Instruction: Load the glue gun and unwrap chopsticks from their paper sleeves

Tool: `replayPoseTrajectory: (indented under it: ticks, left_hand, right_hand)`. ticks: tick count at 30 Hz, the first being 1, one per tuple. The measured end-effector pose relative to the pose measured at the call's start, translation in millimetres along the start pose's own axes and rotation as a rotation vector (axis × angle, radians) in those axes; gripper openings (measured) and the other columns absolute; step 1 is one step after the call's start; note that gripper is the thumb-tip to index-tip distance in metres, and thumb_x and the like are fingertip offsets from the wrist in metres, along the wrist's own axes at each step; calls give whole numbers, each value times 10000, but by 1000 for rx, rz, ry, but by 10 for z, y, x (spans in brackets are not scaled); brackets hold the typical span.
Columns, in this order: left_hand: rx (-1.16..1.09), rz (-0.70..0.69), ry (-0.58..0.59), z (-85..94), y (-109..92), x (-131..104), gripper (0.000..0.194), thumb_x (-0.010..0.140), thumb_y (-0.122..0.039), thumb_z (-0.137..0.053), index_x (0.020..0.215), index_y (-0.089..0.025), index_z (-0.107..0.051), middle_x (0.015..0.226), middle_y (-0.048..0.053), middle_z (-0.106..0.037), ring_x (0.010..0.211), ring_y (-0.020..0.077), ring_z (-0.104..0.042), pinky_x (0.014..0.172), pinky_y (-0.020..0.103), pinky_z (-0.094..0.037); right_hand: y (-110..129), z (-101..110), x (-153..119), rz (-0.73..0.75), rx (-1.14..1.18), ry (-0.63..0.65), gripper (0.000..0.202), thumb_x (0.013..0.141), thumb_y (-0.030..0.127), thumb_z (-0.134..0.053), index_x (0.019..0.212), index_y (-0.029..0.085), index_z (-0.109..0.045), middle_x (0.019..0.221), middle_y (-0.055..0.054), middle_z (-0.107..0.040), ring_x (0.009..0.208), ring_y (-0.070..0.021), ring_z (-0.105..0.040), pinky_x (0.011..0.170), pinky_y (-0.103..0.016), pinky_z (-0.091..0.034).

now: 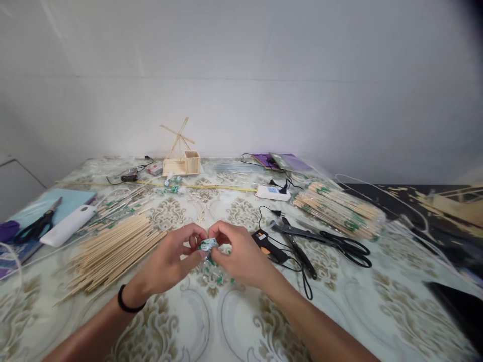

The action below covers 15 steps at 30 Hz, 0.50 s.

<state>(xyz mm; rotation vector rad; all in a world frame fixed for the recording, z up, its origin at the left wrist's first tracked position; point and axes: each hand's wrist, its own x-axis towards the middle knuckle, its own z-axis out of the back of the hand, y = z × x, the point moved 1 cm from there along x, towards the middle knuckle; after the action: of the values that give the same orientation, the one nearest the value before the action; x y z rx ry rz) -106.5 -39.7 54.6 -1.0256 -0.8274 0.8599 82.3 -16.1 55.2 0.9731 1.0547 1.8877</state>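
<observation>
Both my hands meet over the middle of the patterned table [264, 322]. My left hand [171, 259] and my right hand [237, 254] pinch a small crumpled clear wrapper with green print [208, 246] between thumbs and fingertips. Part of the wrapper hangs below the fingers. A black band is on my left wrist. A loose heap of bamboo sticks [113, 249] lies just left of my left hand. A black and orange glue gun [267, 245] lies just right of my right hand.
Large black scissors [339, 244] and a wrapped bundle of sticks [339, 208] lie to the right. A small stick model with a wooden box [183, 162] stands at the back. A power strip [272, 192], a white power bank [68, 225] and smaller scissors [35, 227] are also there.
</observation>
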Motion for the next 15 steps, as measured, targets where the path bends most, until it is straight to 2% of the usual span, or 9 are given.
replayPoseTrajectory:
  ticks: [4, 8, 11, 15]
  left_hand:
    - [26, -4, -24, -26, 46, 26, 92, 961, -235, -570, 1029, -205, -626, 854, -14, -531, 761, 124, -477, 674, 224, -470]
    - [23, -2, -58, -7, 26, 22, 129, 967, -280, -605, 1070, -204, -624, 848, -8, -543, 760, 122, -490, 684, 226, -491]
    - [-28, -1, -55, 26, -37, 1, 168, 963, -340, -641, 1064, -209, -609, 918, 17, -557, 827, 139, -527, 707, 238, -511]
    - [-194, -17, 9, 78, -120, -14, 137, 973, -304, -641, 1080, -222, -619, 1061, 50, -596, 1000, 179, -588, 818, 278, -533]
  right_hand:
    - [4, -70, -19, 38, -61, -59, 198, 725, 47, -574, 812, 222, -546, 747, 38, -522, 690, -148, -476, 645, -274, -344]
    - [-6, -89, -17, 38, -8, -85, 163, 790, 81, -575, 875, 219, -579, 829, 7, -585, 755, -162, -532, 712, -289, -399]
    - [8, -46, -15, 5, 100, -43, 116, 835, 157, -632, 931, 222, -617, 847, 8, -633, 772, -158, -575, 740, -285, -457]
    - [24, 54, -24, -62, 261, 70, 182, 830, 313, -745, 912, 212, -617, 757, 39, -558, 672, -124, -513, 650, -253, -451]
